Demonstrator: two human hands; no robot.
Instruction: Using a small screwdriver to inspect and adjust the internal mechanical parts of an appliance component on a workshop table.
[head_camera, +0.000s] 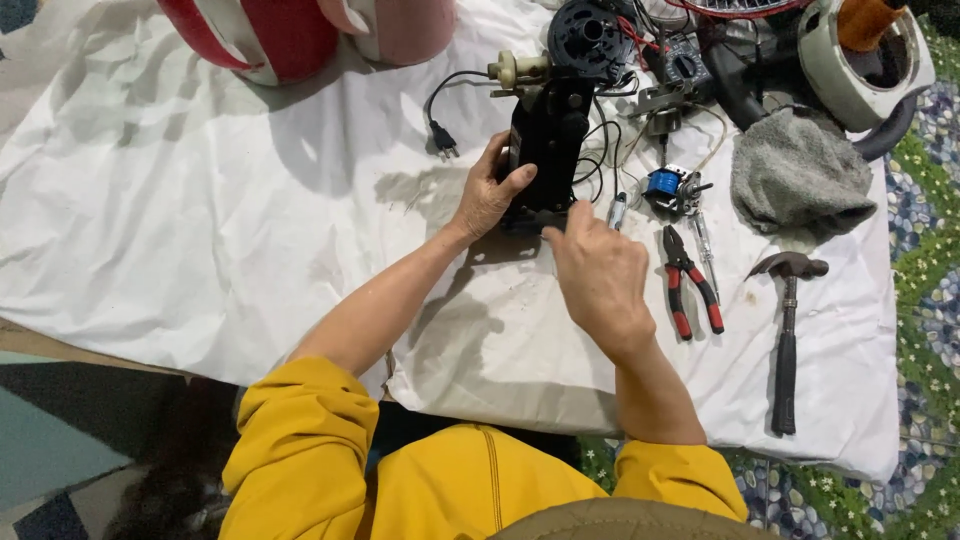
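White sheet (200, 200) on floor | left hand (487, 195) wrapped round black housing (548, 150), steadying | right hand (600, 275) fingers pinched at its near end, contents hidden | pliers (690, 280) just right; likely next, a firm brace.

Your left hand (487, 192) grips a black, oblong motor housing (547, 150) lying lengthwise on the white sheet (200, 200); your right hand (600, 275) touches its near end with a fingertip.
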